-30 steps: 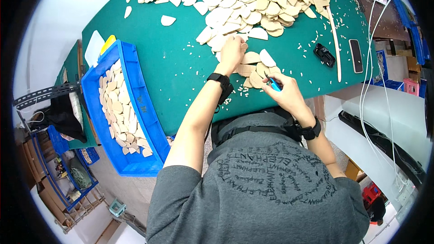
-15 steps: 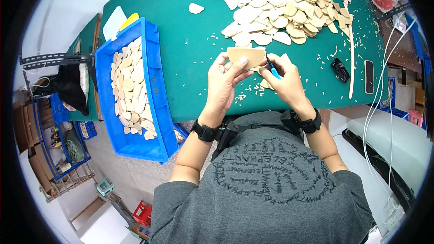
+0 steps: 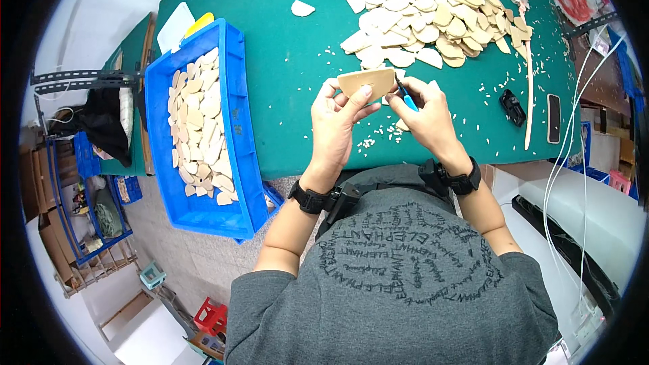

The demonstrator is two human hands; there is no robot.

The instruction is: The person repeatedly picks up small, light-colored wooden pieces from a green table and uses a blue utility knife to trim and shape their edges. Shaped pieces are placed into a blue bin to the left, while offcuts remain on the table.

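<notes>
Between the thumb and fingers of my left hand is a flat beige half-round piece, raised above the green table and roughly upright. My right hand is closed round a small blue-handled tool. Its dark tip meets or nearly meets the piece's right edge; the exact kind of tool is hidden by the fingers. Beyond both hands lies a large heap of similar beige pieces. Tiny pale scraps are scattered on the table under and around my hands.
At the left stands a blue plastic crate holding many beige pieces. To the right lie a black object, a long pale stick and a phone. White cables hang at the far right.
The beige piece has been turned slightly in my left hand, so its rounded lower edge shows more. My right hand still grips the tool beside it. The whole view has shifted a little.
</notes>
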